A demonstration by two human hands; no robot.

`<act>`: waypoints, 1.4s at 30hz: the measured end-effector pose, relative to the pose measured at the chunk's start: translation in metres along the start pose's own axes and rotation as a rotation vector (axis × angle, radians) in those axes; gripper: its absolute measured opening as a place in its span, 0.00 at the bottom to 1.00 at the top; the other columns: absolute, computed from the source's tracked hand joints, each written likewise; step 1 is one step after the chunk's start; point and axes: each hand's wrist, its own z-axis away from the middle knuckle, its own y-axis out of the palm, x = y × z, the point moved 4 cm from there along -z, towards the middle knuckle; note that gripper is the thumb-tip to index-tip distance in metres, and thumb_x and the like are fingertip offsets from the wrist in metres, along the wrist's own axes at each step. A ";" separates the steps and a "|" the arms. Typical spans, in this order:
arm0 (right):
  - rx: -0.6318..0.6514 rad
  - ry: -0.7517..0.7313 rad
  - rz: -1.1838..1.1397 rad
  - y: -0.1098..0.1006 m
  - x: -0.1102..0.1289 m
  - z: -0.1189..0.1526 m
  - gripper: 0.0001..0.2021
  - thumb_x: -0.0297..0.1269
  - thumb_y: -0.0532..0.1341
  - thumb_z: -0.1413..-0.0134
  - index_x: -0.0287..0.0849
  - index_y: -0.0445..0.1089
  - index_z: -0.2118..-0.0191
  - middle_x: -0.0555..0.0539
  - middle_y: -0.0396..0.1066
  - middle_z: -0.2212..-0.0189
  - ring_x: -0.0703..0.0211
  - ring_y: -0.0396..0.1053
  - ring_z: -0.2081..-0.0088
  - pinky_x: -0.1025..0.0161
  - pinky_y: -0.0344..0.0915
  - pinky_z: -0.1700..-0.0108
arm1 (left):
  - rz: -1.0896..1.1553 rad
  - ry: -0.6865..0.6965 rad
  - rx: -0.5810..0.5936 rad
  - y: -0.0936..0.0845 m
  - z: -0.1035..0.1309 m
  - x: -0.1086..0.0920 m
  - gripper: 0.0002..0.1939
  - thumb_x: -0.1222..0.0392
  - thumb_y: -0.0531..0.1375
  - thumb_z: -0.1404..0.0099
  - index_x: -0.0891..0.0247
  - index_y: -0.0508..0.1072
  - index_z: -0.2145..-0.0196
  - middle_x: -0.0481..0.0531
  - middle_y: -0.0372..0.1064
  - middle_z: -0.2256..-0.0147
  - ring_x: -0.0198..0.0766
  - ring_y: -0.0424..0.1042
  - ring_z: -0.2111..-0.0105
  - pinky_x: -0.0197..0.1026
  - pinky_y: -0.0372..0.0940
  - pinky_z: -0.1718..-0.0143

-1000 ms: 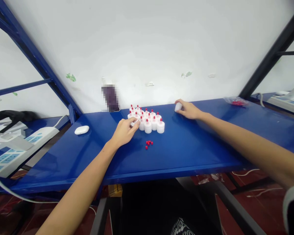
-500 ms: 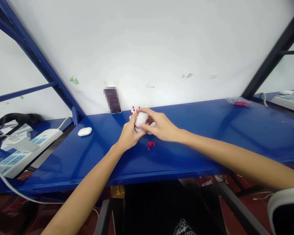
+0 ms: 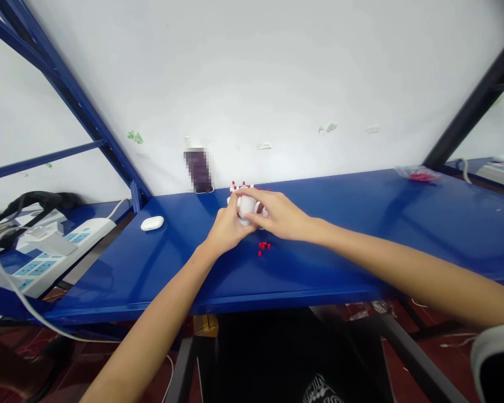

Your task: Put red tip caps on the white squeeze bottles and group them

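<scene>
Both hands are wrapped round a smooth white rounded object (image 3: 247, 206) above the middle of the blue table. My left hand (image 3: 227, 228) closes on its left and lower side. From the right, my right hand (image 3: 279, 214) grips it between thumb and fingers. Its exact kind cannot be made out. Just behind the hands stand several small white pieces with red tips (image 3: 234, 188), partly hidden by the fingers. Several tiny red pieces (image 3: 264, 245) lie loose on the table in front of my right hand.
On the blue table (image 3: 340, 263), a white earbud case (image 3: 152, 223) lies to the left. A phone (image 3: 199, 170) leans against the wall. A clear bag with red contents (image 3: 419, 174) lies at the back right. White power strips (image 3: 63, 249) and cables are beyond the left frame post.
The whole view has shifted slightly, so things appear a little further right. Both hands still hold the white object, which seems slightly more upright.
</scene>
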 end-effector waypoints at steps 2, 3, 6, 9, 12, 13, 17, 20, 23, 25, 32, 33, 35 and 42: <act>0.028 -0.028 0.034 0.001 0.001 0.001 0.26 0.31 0.58 0.40 0.45 0.60 0.36 0.42 0.73 0.51 0.54 0.70 0.59 0.57 0.64 0.56 | -0.039 -0.006 0.011 0.001 0.000 0.001 0.37 0.51 0.65 0.44 0.62 0.58 0.41 0.51 0.75 0.64 0.45 0.76 0.68 0.38 0.63 0.69; 0.035 -0.037 0.036 0.001 0.002 0.001 0.26 0.32 0.58 0.39 0.46 0.59 0.36 0.42 0.72 0.49 0.54 0.69 0.58 0.56 0.64 0.55 | -0.048 -0.006 0.010 0.001 0.000 0.001 0.36 0.51 0.65 0.44 0.62 0.58 0.41 0.50 0.75 0.64 0.45 0.76 0.68 0.38 0.63 0.69; 0.015 0.000 0.053 0.001 0.002 0.003 0.26 0.33 0.57 0.38 0.47 0.58 0.35 0.42 0.71 0.46 0.53 0.70 0.57 0.56 0.64 0.55 | -0.046 -0.001 0.010 0.002 0.000 0.002 0.37 0.53 0.65 0.44 0.62 0.56 0.40 0.49 0.75 0.65 0.44 0.75 0.69 0.37 0.62 0.70; -0.004 0.054 0.087 0.001 0.001 0.005 0.27 0.34 0.58 0.38 0.46 0.58 0.35 0.42 0.72 0.48 0.53 0.70 0.58 0.55 0.65 0.56 | -0.050 0.013 -0.003 0.003 0.000 0.001 0.36 0.53 0.65 0.43 0.63 0.56 0.40 0.50 0.74 0.65 0.43 0.75 0.68 0.37 0.62 0.70; 0.017 0.047 0.094 0.004 0.001 0.009 0.27 0.35 0.56 0.37 0.44 0.56 0.33 0.42 0.73 0.50 0.53 0.71 0.58 0.56 0.64 0.55 | -0.045 0.033 -0.025 0.003 -0.001 0.000 0.32 0.53 0.64 0.41 0.64 0.59 0.42 0.49 0.75 0.65 0.41 0.74 0.70 0.37 0.63 0.69; 0.023 0.047 0.118 0.004 0.000 0.010 0.27 0.36 0.55 0.36 0.44 0.55 0.32 0.41 0.74 0.51 0.52 0.71 0.58 0.55 0.64 0.55 | -0.040 0.049 -0.029 0.003 -0.001 -0.001 0.29 0.53 0.63 0.40 0.64 0.61 0.44 0.50 0.75 0.65 0.41 0.73 0.69 0.37 0.63 0.68; 0.077 0.052 0.269 0.002 0.002 0.016 0.29 0.45 0.49 0.32 0.42 0.48 0.29 0.39 0.75 0.54 0.47 0.71 0.58 0.53 0.63 0.57 | 0.015 0.159 -0.015 0.005 0.000 -0.005 0.19 0.52 0.55 0.32 0.65 0.65 0.48 0.55 0.74 0.58 0.41 0.73 0.64 0.39 0.65 0.62; 0.103 0.038 0.285 -0.010 0.003 0.022 0.31 0.49 0.48 0.32 0.44 0.45 0.29 0.41 0.75 0.58 0.49 0.71 0.61 0.56 0.62 0.60 | 0.064 0.179 -0.012 0.006 0.001 -0.004 0.21 0.50 0.53 0.29 0.66 0.63 0.45 0.56 0.73 0.55 0.41 0.72 0.62 0.40 0.65 0.59; 0.057 0.051 0.208 -0.029 -0.005 0.032 0.27 0.43 0.48 0.32 0.40 0.51 0.32 0.45 0.74 0.65 0.55 0.68 0.68 0.59 0.61 0.63 | 0.089 0.123 -0.037 0.003 0.002 0.000 0.21 0.49 0.53 0.29 0.66 0.64 0.45 0.54 0.72 0.57 0.40 0.70 0.63 0.39 0.64 0.60; 0.090 0.054 0.155 -0.036 -0.015 0.041 0.21 0.37 0.51 0.35 0.36 0.61 0.40 0.48 0.71 0.71 0.59 0.65 0.72 0.61 0.59 0.67 | 0.120 0.096 -0.051 0.000 0.002 0.003 0.21 0.48 0.54 0.30 0.66 0.66 0.48 0.53 0.72 0.59 0.39 0.69 0.64 0.38 0.63 0.61; 0.394 0.026 0.029 -0.015 -0.048 0.053 0.12 0.28 0.56 0.44 0.39 0.72 0.56 0.48 0.73 0.69 0.61 0.66 0.71 0.63 0.61 0.66 | 0.084 0.087 0.008 0.002 0.000 0.008 0.21 0.43 0.54 0.31 0.66 0.71 0.57 0.49 0.71 0.65 0.36 0.67 0.68 0.36 0.62 0.63; 0.379 0.012 0.020 -0.011 -0.052 0.050 0.13 0.28 0.56 0.44 0.39 0.72 0.55 0.47 0.74 0.67 0.60 0.67 0.70 0.63 0.62 0.65 | 0.069 0.085 0.017 0.003 0.000 0.009 0.21 0.43 0.54 0.32 0.66 0.71 0.57 0.49 0.71 0.65 0.36 0.67 0.68 0.36 0.62 0.64; 0.346 -0.007 0.015 -0.006 -0.060 0.042 0.14 0.27 0.56 0.45 0.38 0.72 0.53 0.45 0.75 0.64 0.59 0.69 0.67 0.62 0.64 0.62 | 0.060 0.085 0.026 0.004 0.000 0.011 0.21 0.44 0.55 0.32 0.65 0.71 0.54 0.49 0.72 0.63 0.36 0.69 0.67 0.36 0.62 0.63; 0.278 -0.003 -0.018 -0.001 -0.064 0.038 0.10 0.27 0.58 0.47 0.39 0.75 0.62 0.46 0.77 0.66 0.58 0.72 0.67 0.62 0.66 0.62 | 0.156 0.044 0.072 0.007 0.000 0.016 0.23 0.45 0.54 0.30 0.63 0.65 0.46 0.49 0.71 0.68 0.37 0.69 0.70 0.38 0.63 0.65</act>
